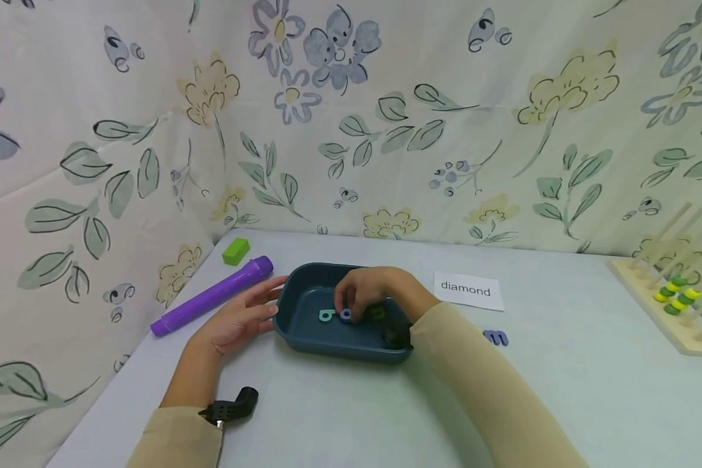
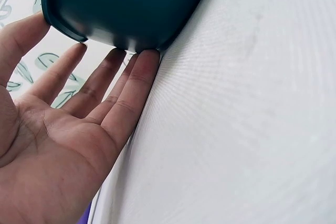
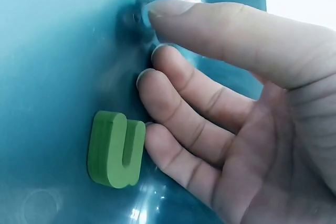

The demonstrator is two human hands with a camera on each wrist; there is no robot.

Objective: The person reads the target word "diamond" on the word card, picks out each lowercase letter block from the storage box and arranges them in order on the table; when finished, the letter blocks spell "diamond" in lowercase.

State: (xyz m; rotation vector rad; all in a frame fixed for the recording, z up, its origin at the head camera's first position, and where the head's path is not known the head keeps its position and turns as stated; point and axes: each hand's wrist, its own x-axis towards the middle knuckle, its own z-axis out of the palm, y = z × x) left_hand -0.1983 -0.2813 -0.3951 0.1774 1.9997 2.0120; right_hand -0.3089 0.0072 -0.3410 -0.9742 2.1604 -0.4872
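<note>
A dark teal tray (image 1: 339,350) with raised walls stands on the table, its side filling the top of the left wrist view. My left hand (image 1: 242,318) touches its left side with fingers mostly straight, the thumb at the rim and several fingertips against the wall. Inside the tray, my right hand (image 1: 365,289) pinches a small blue letter (image 1: 345,316), mostly hidden behind the thumb in the right wrist view. Just left of it lies a turquoise letter (image 1: 325,316). A green letter (image 3: 110,150), shaped like a u or n, rests on the tray floor beside the right hand's lower fingers.
A card (image 1: 469,290) reading "diamond" lies right of the tray. A purple letter m (image 1: 495,337) sits nearer, with a yellow piece partly behind my right sleeve. Left are a purple tube (image 1: 213,296) and green block (image 1: 236,251). A wooden peg board (image 1: 667,305) with rings stands far right.
</note>
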